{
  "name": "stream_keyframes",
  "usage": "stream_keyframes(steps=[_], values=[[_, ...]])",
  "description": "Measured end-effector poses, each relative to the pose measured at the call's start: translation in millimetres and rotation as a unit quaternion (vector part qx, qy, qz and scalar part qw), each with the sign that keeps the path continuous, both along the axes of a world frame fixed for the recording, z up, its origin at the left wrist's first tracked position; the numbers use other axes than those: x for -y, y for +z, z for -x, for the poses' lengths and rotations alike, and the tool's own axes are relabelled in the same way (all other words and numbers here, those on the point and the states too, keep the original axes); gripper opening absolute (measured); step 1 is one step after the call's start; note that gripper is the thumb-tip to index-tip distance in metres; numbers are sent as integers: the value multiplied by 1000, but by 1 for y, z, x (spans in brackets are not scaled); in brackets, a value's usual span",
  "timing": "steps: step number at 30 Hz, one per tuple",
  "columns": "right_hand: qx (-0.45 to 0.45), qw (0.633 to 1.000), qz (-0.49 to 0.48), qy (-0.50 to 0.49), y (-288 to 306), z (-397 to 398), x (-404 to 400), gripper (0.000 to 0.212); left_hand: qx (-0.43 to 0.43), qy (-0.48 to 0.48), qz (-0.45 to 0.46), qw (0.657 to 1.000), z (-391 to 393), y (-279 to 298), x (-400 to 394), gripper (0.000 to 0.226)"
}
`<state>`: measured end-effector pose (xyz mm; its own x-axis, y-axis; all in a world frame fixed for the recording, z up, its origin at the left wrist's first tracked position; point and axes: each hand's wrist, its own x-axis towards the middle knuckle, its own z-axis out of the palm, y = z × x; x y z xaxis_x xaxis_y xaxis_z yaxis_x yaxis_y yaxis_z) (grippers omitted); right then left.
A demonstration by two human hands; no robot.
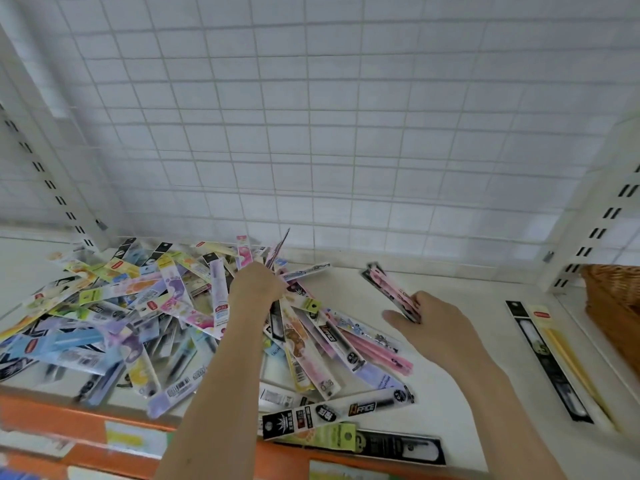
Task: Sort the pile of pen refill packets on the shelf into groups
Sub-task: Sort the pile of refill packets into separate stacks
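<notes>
We see a sprawling heap of long, colourful plastic pen refill packets (145,313) covering the white shelf's (460,327) left half; the left hand (254,285) pinches several upright packets; the right hand (429,323) grips a pink-and-black packet bundle (391,291); bare shelf lies rightward, toward a brown woven basket (616,306).

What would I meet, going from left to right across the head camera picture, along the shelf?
pile of packets → left hand → right hand holding pink packets → black packet → yellow packet → basket
</notes>
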<state>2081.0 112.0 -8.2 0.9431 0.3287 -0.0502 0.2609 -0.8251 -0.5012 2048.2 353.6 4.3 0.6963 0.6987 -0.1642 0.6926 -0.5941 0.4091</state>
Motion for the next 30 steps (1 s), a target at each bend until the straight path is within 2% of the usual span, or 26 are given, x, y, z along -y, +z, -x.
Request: stream_keyframes(steps=[2,6,9,13,15,19,25,30], values=[[3,1000,17,11,-1,1,-1,43,29,12,10,999,5,5,1,18],[15,998,50,38,-4,1,-9,33,134,28,116,984,16,13,-2,38],[22,996,54,63,-8,3,-17,32,170,18,161,972,34,20,-2,32],[13,995,47,86,-14,7,-34,22,169,-9,151,974,61,21,-3,29],[-6,996,22,91,-14,12,-44,16,200,11,142,969,73,21,-7,28],[-23,993,32,113,-14,22,-62,17,261,64,164,949,91,21,-18,13],[-22,995,57,84,-17,30,-73,37,269,84,205,937,105,13,-17,20],[-71,994,35,72,-21,25,-68,29,228,42,179,956,99,5,-7,42]])
